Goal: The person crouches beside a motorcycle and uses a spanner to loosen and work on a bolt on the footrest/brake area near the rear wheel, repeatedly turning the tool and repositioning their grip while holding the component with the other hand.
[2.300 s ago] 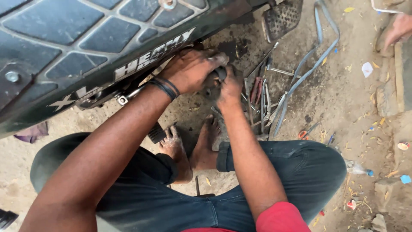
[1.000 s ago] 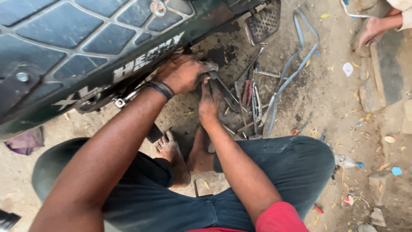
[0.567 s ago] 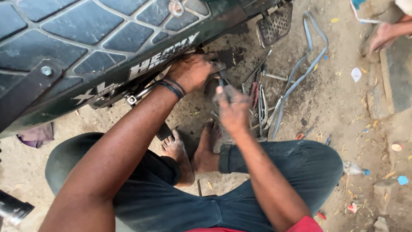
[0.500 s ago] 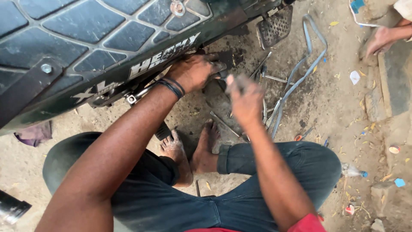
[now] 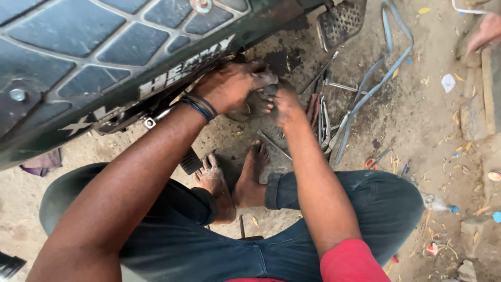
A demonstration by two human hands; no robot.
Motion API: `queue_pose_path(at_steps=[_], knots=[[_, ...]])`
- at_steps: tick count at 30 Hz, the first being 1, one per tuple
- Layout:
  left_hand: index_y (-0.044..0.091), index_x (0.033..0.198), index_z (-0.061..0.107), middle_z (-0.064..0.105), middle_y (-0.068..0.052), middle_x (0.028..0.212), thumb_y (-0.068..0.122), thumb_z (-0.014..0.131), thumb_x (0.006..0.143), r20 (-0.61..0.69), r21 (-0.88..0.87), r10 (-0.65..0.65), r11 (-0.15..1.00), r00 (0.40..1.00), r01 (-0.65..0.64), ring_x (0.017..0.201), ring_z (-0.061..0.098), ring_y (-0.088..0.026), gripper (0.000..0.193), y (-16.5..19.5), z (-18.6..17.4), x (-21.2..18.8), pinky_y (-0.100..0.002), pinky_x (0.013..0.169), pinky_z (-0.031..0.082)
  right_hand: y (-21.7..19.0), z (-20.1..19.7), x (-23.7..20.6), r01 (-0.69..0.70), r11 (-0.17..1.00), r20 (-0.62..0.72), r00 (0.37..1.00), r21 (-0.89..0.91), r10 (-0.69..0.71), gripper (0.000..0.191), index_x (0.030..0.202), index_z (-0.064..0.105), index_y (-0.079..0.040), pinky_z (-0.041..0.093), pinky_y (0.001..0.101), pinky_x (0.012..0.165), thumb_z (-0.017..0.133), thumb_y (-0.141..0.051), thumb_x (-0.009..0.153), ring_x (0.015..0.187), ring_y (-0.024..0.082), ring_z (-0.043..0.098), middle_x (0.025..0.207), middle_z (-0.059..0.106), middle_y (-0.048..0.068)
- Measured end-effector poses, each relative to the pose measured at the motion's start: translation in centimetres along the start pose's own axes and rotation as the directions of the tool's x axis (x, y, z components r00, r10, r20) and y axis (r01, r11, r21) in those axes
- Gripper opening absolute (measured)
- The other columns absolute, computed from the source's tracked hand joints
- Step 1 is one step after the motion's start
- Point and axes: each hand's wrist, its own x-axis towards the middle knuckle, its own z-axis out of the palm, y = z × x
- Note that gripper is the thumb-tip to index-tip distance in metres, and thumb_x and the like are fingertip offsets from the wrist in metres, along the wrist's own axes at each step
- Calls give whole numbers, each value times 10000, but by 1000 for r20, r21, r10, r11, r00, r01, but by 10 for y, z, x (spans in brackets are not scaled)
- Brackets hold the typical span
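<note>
Squatting on the dirt ground (image 5: pixel 417 120), I have both hands up under the lower edge of the motorcycle's black seat (image 5: pixel 94 57). My left hand (image 5: pixel 232 86), black bands at the wrist, is curled shut around a small dark greasy part (image 5: pixel 269 90) below the bike's frame. My right hand (image 5: pixel 286 102) presses against the same part from the right; whether its fingers close on it I cannot tell. Loose hand tools (image 5: pixel 321 117) lie on the ground just right of my hands, beside the bent metal frame (image 5: pixel 383 78).
</note>
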Motion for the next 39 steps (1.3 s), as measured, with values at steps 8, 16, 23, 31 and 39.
queue_pose_path(at_steps=[8,16,23,31,39], knots=[[217,1266,697,560,-56,1476,62,653,827,93,81,-157,985,983,150,1235,603,-326,468,8,-7,-3,-468,991,522,28,24,-23,578,695,-99,734,-427,-672,347,1225,673,-12,498,294,979,615,-86,891,1071,162,636,1145,683,31],[210,1337,646,587,-115,1399,108,731,817,144,15,-199,980,969,199,1254,588,-330,537,5,-3,2,-461,1053,491,64,54,-34,443,553,-115,698,-706,-707,324,1248,691,32,506,341,961,630,-220,1053,1052,204,633,1140,739,103],[202,1278,670,641,-130,1296,171,719,837,209,95,-213,976,955,197,1180,620,-344,445,12,-19,-3,-490,920,561,76,105,-83,88,436,-225,756,-896,-614,334,975,704,-25,474,387,753,570,-320,1053,753,262,602,854,690,152],[105,1154,740,694,-188,1219,64,608,922,223,103,-277,960,934,260,1159,671,-348,270,8,-12,-5,-471,937,581,-55,60,-64,36,82,-24,775,-996,-631,445,861,703,-43,496,378,769,586,-411,1083,737,208,641,801,707,101],[217,1595,500,661,-218,1246,-10,538,914,18,-1,-74,997,997,74,1170,614,-418,719,3,-2,-2,-508,989,500,-45,4,-5,-55,881,-125,992,-469,-4,331,1047,724,-21,383,285,480,719,-336,945,529,113,496,809,674,55]])
